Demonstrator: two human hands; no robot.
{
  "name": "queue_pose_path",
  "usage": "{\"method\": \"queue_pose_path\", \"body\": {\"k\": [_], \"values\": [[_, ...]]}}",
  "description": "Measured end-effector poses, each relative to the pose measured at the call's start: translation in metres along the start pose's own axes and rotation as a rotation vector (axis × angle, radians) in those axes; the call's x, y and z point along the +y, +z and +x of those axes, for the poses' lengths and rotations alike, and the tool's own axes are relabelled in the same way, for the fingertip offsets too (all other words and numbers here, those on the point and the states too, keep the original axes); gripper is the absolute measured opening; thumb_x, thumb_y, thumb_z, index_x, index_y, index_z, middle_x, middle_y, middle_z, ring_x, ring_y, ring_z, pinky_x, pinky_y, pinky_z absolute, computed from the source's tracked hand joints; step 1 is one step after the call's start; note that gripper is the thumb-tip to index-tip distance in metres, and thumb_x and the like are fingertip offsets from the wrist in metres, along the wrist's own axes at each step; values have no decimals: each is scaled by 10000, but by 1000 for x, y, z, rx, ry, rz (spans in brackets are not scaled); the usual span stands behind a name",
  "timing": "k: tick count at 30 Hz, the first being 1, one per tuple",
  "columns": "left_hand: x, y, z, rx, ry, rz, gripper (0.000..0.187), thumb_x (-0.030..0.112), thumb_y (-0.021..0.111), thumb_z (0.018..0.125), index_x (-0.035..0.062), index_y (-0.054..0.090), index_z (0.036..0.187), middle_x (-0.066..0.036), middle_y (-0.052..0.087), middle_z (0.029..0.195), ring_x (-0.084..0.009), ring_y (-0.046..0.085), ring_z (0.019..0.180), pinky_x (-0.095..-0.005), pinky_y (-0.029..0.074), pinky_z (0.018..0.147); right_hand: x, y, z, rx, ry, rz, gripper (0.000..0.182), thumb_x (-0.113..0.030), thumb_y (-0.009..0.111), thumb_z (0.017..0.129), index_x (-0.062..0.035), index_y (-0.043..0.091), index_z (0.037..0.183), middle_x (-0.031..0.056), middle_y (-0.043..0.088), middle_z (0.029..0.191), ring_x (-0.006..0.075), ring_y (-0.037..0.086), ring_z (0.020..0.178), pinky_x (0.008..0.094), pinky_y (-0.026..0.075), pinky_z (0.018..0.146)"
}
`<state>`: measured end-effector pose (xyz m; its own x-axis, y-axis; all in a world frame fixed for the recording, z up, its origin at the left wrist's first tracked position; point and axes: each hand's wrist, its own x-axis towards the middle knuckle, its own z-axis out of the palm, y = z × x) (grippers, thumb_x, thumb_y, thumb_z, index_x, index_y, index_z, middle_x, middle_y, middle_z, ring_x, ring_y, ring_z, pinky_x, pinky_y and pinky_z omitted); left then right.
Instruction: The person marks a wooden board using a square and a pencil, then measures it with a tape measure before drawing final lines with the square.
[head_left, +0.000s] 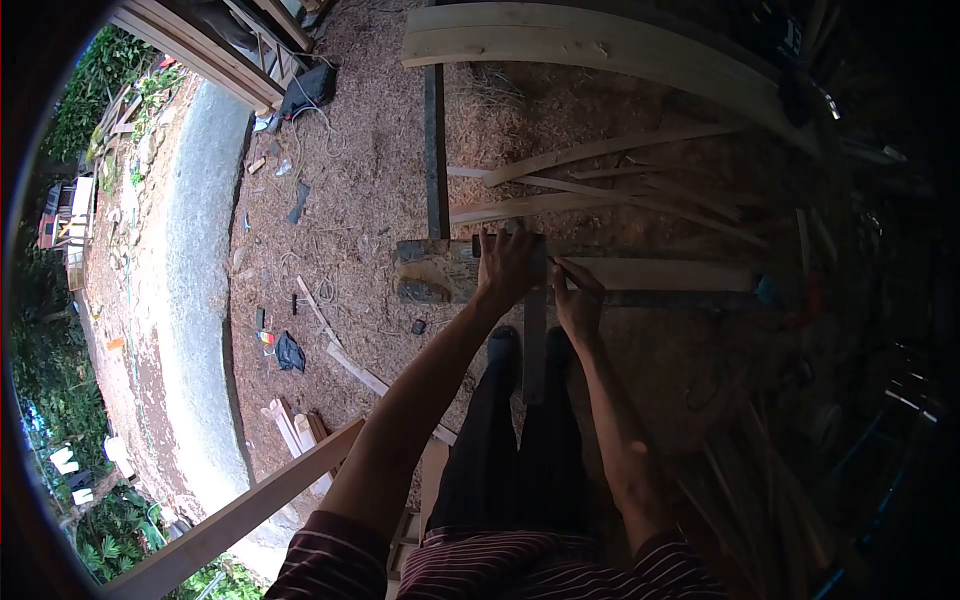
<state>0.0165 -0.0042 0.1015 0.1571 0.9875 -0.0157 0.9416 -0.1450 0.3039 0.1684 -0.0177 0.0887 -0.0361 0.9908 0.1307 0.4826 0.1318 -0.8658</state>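
My left hand is closed over a try square at the near end of a light wooden board. The square's metal blade juts out toward my legs, past the edge of a worn plank bench. Part of its dark stock shows beside my fingers. Close by on the right, my right hand pinches a thin dark pencil-like stick, its tip at the board beside the blade. Fingers hide much of the square, and shade makes the stick's kind uncertain.
Long planks lie across the far side, with thin wooden strips on the shavings-covered ground. A dark beam runs away from the bench. A long timber slants at lower left. A concrete strip borders the left.
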Motion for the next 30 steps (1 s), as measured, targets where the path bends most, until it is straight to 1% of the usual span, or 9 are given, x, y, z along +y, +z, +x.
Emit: {"method": "queue_pose_path", "body": {"k": [1,5,8,10,13,17,19,24,30], "values": [[0,0,0,0,-2,1,811,369,845,586,97,487,1260,-86,488,1209,-324,452,1177,-585,288,1034,1,1,0,36,-6,25,144,-61,639,865,18,685,977,167,691,930,285,672,862,357,521,761],[-3,6,-1,37,12,-16,821,352,858,569,100,489,1258,-78,489,1203,-320,457,1163,-589,285,1048,2,1,-1,39,9,31,149,-68,637,869,9,687,986,169,689,929,285,672,870,356,523,767],[-3,4,0,30,13,-21,821,353,861,563,111,494,1256,-74,490,1198,-319,460,1158,-589,283,1052,0,1,0,21,-28,13,150,-68,634,871,9,687,989,170,689,928,287,673,878,355,524,772],[-3,4,0,14,9,-21,818,356,861,561,117,497,1254,-73,491,1197,-319,461,1157,-589,283,1051,-2,0,-1,-8,25,26,174,-100,642,887,26,687,997,136,700,977,226,671,916,327,519,806],[-3,5,0,0,10,-17,803,356,859,566,129,504,1250,-69,491,1198,-320,462,1157,-594,277,1053,-2,0,0,-9,-31,-1,172,-97,643,886,24,687,1000,136,699,973,222,669,915,326,517,804],[-3,4,0,3,2,-23,809,356,856,567,132,503,1259,-68,492,1197,-321,460,1162,-598,270,1059,3,2,-1,0,18,18,171,-96,645,886,23,686,1002,136,697,971,220,665,915,325,516,804],[-2,4,-1,6,3,-15,814,357,855,565,133,501,1263,-69,492,1196,-320,460,1163,-598,267,1062,1,1,-1,24,-6,31,142,-62,639,863,16,688,971,163,694,916,291,668,859,366,524,759],[-3,3,1,-37,5,-5,822,352,855,557,143,499,1267,-72,495,1189,-326,461,1161,-605,262,1061,0,1,0,29,-49,21,131,-58,641,862,13,689,960,161,694,914,288,666,861,373,521,759],[-3,5,0,-11,-6,-28,811,356,853,553,154,508,1258,-76,499,1180,-330,462,1155,-603,264,1055,-2,0,3,21,-91,-30,127,-62,648,851,3,688,952,157,691,896,299,657,850,384,510,757]]}}
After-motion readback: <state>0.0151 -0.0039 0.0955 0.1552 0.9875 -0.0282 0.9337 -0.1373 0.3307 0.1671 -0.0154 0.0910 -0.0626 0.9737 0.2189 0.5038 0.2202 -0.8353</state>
